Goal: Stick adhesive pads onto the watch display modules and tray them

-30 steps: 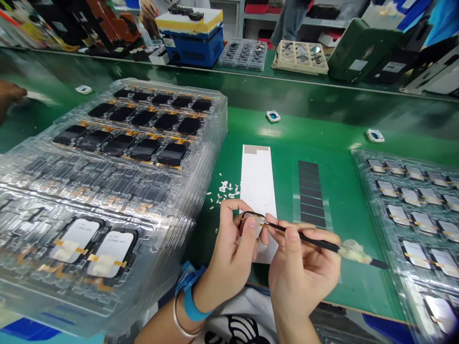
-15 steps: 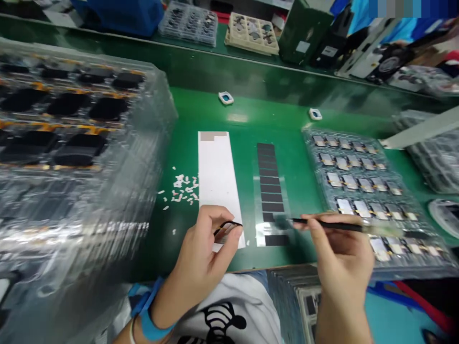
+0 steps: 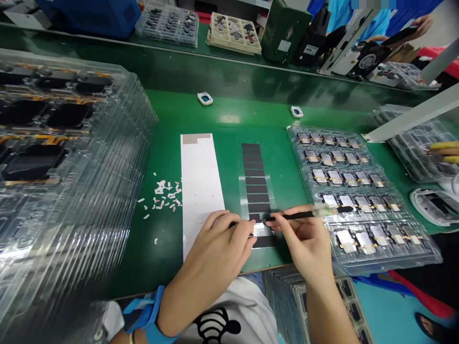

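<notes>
My left hand (image 3: 218, 246) is closed over a small dark-edged screen-like part, mostly hidden behind its fingers, at the right edge of the white paper strip (image 3: 200, 181). In my right hand (image 3: 306, 239) is a slim black pen-like tool (image 3: 299, 216), with clear wrapping around its rear half. The tool's tip points left and meets the fingertips of my left hand; I cannot tell what it touches there. Just beyond the hands lies a clear sheet with a column of black rectangular stickers (image 3: 257, 195). White scraps (image 3: 167, 196) are scattered left of the paper.
Stacked clear trays with black screens (image 3: 68, 114) rise on the left. To the right sits a clear tray of small silvery parts (image 3: 349, 179). Two small white frames (image 3: 205, 99) lie farther back, before a shelf with boxes. A co-worker's hand (image 3: 423, 24) shows at top right.
My right hand has moved left with the tool, and my left hand has turned palm down with its part. The hands now meet. The view has shifted slightly right.
</notes>
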The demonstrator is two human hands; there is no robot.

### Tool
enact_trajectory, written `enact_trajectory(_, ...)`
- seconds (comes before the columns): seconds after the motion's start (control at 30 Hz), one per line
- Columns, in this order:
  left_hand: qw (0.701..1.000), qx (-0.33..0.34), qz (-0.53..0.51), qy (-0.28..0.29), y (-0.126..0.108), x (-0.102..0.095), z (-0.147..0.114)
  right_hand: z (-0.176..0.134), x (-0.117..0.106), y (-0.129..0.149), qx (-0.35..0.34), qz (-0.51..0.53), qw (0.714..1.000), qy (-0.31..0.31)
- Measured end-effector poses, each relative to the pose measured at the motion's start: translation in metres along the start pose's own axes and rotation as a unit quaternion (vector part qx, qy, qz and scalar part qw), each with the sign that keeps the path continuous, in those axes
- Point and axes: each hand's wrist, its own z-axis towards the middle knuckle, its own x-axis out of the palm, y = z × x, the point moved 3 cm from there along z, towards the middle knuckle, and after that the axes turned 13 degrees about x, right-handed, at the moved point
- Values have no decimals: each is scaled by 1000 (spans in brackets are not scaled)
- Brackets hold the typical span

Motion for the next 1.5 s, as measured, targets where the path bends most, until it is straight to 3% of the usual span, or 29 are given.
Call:
enact_trajectory(0.43, 998, -37, -49, -6, 2, 2, -4, 1, 2, 1, -1, 16, 1000, -11)
enact_trajectory(0.53, 986, -107, -122, -44, 5, -1, -8, 3, -2, -1, 8, 33, 999, -22)
enact_trajectory(0.67, 940, -218, -227, -129, 11, -12, -19, 4, -7, 0, -22, 32, 998, -47)
enact_trajectory(0.83, 921, -246, -235, -192, 16, -31, -24, -8, 4, 21, -114, 57, 986, -105)
enact_trajectory(0.93, 908, -263, -252, -206, 18, -37, -25, -20, 30, 43, -181, 114, 975, -62)
enact_trajectory(1.13, 891, -279, -289, -212, 20, -37, -30, -29, 75, 63, -237, 161, 956, 65)
enact_trajectory(1.33, 880, -266, -308, -245, 25, -35, -32, -24, 88, 59, -241, 187, 948, 94)
enact_trajectory(1.5, 888, -248, -294, -254, 25, -35, -33, -20, 91, 54, -251, 183, 946, 96)
